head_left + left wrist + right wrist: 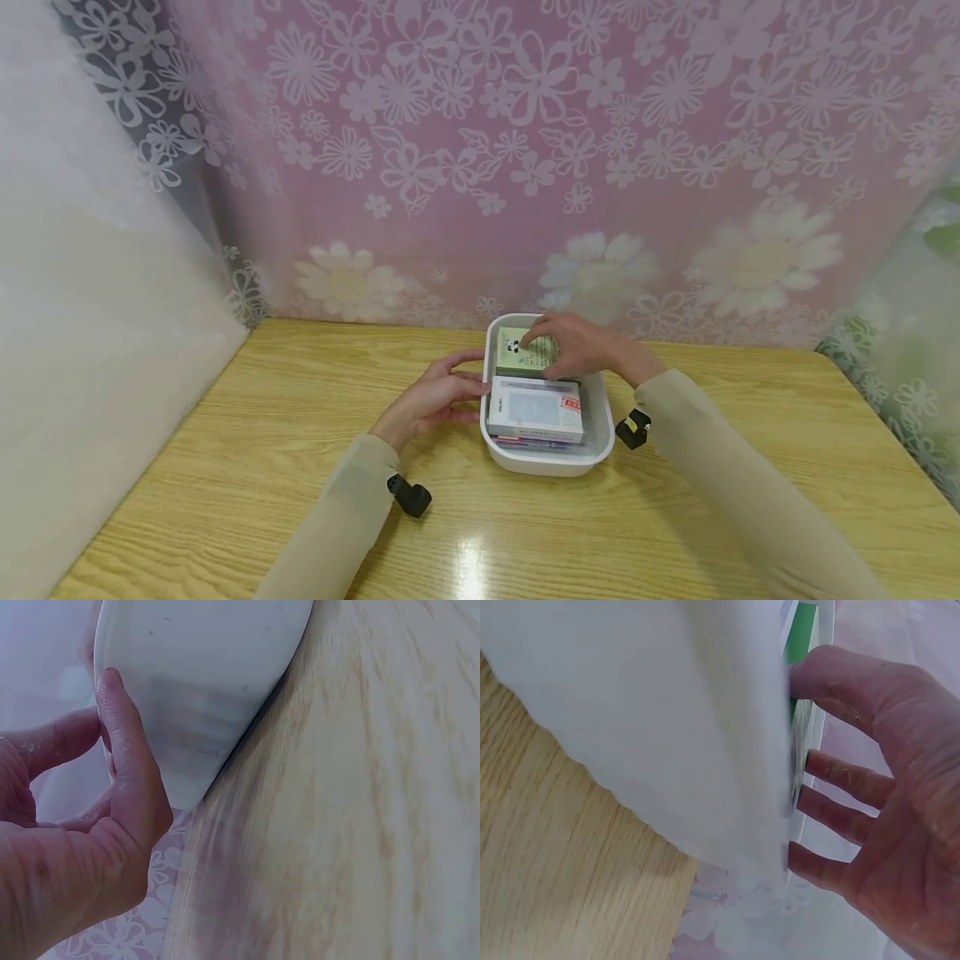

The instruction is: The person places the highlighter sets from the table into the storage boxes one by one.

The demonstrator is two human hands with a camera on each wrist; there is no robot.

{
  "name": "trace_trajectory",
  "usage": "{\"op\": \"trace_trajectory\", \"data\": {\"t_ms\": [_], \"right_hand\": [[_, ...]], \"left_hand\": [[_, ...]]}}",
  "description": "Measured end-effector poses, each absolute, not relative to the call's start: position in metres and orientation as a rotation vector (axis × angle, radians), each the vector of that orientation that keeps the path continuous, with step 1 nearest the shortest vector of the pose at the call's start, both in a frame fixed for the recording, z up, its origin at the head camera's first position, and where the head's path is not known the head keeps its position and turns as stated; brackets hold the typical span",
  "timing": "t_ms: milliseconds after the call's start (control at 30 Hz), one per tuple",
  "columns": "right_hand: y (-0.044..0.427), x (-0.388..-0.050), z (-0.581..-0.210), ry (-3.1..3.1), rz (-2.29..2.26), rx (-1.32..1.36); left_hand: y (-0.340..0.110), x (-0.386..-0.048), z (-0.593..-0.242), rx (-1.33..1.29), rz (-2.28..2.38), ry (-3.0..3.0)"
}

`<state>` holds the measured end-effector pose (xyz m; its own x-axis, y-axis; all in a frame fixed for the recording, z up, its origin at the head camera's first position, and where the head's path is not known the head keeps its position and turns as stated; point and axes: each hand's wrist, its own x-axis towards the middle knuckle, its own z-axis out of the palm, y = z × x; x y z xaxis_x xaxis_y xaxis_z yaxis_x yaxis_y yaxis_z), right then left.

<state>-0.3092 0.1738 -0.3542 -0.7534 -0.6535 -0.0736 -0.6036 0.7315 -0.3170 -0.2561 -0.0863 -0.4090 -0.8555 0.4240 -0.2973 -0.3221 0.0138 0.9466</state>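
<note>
A white plastic bin (551, 467) stands on the table. At its back lies a light green box (512, 358) with a panda picture. A white box (535, 408) with a pale grey panel and a red mark lies in front of it. My left hand (437, 392) touches the bin's outer left wall, and its fingers (129, 742) reach up to the rim. My right hand (577, 342) is over the green box, fingers spread, with a fingertip on its top and the thumb near its front edge. The right wrist view shows the thumb (840, 675) beside the green side.
Thin purple and red items (543, 444) show under the white box's front edge. The wooden table (315, 400) extends around the bin, and a pink flowered curtain (480, 208) hangs behind it. Dark wrist cameras (409, 496) sit on both sleeves.
</note>
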Motion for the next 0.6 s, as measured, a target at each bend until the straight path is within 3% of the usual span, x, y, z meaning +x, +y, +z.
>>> {"op": "trace_trajectory", "data": {"t_ms": [333,600], "right_hand": [[0.184,-0.302,-0.355,2.787,-0.371,-1.023],[0.215,-0.268,-0.354,2.998,-0.377,-0.951]], "left_hand": [[-0.086,-0.254,-0.414,0.135,1.871,1.842],[-0.092,-0.238,-0.410,0.367,1.630,2.329]]}}
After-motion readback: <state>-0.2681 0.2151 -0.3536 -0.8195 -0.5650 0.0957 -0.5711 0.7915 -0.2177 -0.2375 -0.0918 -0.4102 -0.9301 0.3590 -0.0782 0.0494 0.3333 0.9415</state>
